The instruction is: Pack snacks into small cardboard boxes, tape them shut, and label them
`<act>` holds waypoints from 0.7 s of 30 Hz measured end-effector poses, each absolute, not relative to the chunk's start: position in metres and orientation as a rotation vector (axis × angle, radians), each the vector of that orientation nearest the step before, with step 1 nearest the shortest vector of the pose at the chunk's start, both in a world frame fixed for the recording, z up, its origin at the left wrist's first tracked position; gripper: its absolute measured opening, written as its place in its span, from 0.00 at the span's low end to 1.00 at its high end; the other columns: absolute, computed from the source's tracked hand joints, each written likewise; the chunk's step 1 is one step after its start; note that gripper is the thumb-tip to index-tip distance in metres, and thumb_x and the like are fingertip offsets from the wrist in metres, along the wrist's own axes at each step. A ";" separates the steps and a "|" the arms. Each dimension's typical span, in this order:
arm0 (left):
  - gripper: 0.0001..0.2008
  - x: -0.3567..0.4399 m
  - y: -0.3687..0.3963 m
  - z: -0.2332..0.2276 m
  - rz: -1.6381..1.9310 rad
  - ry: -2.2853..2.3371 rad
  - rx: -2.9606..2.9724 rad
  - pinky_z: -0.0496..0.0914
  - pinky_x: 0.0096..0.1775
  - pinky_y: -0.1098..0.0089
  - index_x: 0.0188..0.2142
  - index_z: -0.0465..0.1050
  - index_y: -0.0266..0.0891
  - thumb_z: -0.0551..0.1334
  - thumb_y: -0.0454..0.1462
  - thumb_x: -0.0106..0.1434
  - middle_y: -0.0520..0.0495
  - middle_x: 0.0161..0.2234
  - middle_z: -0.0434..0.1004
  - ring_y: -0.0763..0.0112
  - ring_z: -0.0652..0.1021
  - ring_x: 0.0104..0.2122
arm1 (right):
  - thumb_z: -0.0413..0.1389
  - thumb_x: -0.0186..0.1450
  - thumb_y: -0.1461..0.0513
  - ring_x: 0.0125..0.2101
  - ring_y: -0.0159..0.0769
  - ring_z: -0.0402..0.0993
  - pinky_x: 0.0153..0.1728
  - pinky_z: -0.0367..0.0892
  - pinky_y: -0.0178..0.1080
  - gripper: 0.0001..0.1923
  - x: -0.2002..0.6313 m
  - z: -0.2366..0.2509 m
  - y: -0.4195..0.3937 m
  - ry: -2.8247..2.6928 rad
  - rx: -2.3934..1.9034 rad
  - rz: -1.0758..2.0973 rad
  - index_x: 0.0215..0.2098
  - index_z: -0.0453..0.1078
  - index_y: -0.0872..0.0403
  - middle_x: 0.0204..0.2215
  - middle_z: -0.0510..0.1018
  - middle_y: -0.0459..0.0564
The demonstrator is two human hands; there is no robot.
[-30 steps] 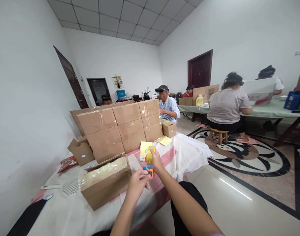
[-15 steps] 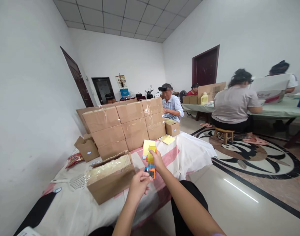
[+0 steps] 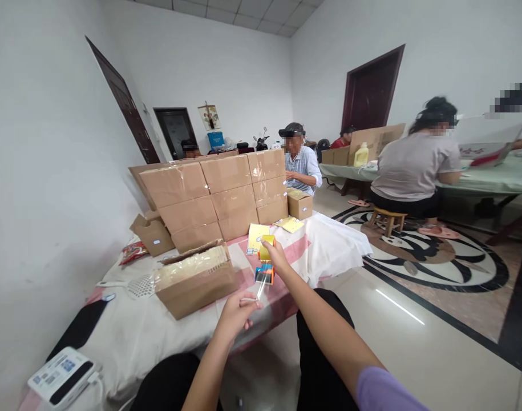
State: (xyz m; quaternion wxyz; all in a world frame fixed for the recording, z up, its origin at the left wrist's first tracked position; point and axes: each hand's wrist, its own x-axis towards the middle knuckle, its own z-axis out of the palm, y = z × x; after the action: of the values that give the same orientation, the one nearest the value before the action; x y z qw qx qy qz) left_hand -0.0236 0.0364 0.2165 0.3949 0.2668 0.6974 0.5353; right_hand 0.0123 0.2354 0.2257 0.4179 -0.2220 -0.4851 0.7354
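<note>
My right hand [image 3: 275, 255] is wrapped round a tape dispenser [image 3: 264, 273] with orange and blue parts and a yellow roll, held over the near edge of the cloth-covered table [image 3: 295, 262]. From its cutting end a strip of clear tape [image 3: 261, 291] runs down to my left hand [image 3: 238, 314], whose thumb and fingers pinch the end. A long cardboard box [image 3: 196, 291] stands just left of the dispenser, its top edge showing clear, shiny tape. Behind the dispenser lies a yellow sheet [image 3: 254, 235].
Stacked cardboard boxes [image 3: 230, 194] form a wall across the table. A small open box [image 3: 154, 237], a white slotted spatula [image 3: 141, 286] and a white device with a cable [image 3: 61, 377] are at left. A person [image 3: 303, 162] sits behind the stack; others sit at right.
My left hand has drawn away from the dispenser, and a strip of tape now stretches between them. The view has tilted downward, bringing the white device fully in.
</note>
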 end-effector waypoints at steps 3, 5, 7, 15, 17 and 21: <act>0.19 -0.021 0.039 0.217 1.339 1.802 0.694 0.58 0.17 0.76 0.36 0.73 0.36 0.73 0.41 0.46 0.48 0.28 0.81 0.80 0.68 0.13 | 0.63 0.55 0.51 0.19 0.33 0.73 0.19 0.67 0.34 0.20 0.017 0.226 0.237 -1.227 -0.545 1.817 0.40 0.69 0.54 0.22 0.76 0.44; 0.18 -0.019 0.041 0.218 1.319 1.819 0.703 0.58 0.17 0.76 0.35 0.72 0.36 0.72 0.40 0.47 0.48 0.28 0.81 0.81 0.66 0.12 | 0.63 0.55 0.51 0.20 0.33 0.73 0.19 0.68 0.34 0.20 0.020 0.226 0.238 -1.232 -0.534 1.804 0.40 0.69 0.54 0.23 0.76 0.44; 0.16 -0.018 0.044 0.218 1.300 1.837 0.711 0.58 0.17 0.76 0.35 0.72 0.36 0.72 0.40 0.48 0.49 0.26 0.80 0.81 0.64 0.11 | 0.62 0.56 0.51 0.20 0.33 0.73 0.20 0.68 0.33 0.19 0.022 0.227 0.239 -1.234 -0.524 1.799 0.40 0.69 0.54 0.23 0.76 0.44; 0.12 -0.017 0.054 0.208 1.279 1.899 0.770 0.55 0.15 0.76 0.35 0.75 0.36 0.69 0.36 0.50 0.45 0.27 0.81 0.79 0.64 0.14 | 0.61 0.57 0.51 0.21 0.34 0.74 0.21 0.69 0.34 0.19 0.026 0.224 0.247 -1.231 -0.532 1.788 0.40 0.69 0.54 0.25 0.79 0.46; 0.14 -0.016 0.055 0.205 1.276 1.909 0.781 0.54 0.15 0.75 0.38 0.76 0.35 0.69 0.36 0.51 0.45 0.28 0.82 0.78 0.64 0.14 | 0.61 0.58 0.51 0.20 0.34 0.74 0.21 0.69 0.34 0.18 0.027 0.223 0.249 -1.234 -0.535 1.780 0.40 0.69 0.53 0.25 0.78 0.46; 0.32 -0.014 0.056 0.204 1.275 1.897 0.793 0.55 0.15 0.75 0.57 0.69 0.36 0.69 0.39 0.52 0.47 0.30 0.82 0.77 0.65 0.14 | 0.62 0.57 0.50 0.20 0.34 0.73 0.19 0.68 0.34 0.19 0.029 0.222 0.251 -1.246 -0.549 1.763 0.38 0.69 0.53 0.23 0.76 0.45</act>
State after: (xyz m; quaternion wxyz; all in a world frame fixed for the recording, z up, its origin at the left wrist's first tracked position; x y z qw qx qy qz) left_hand -0.0144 0.0561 0.2040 0.3533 0.3068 0.7334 0.4930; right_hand 0.0294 0.2511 0.2223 0.4412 -0.2212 -0.5019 0.7103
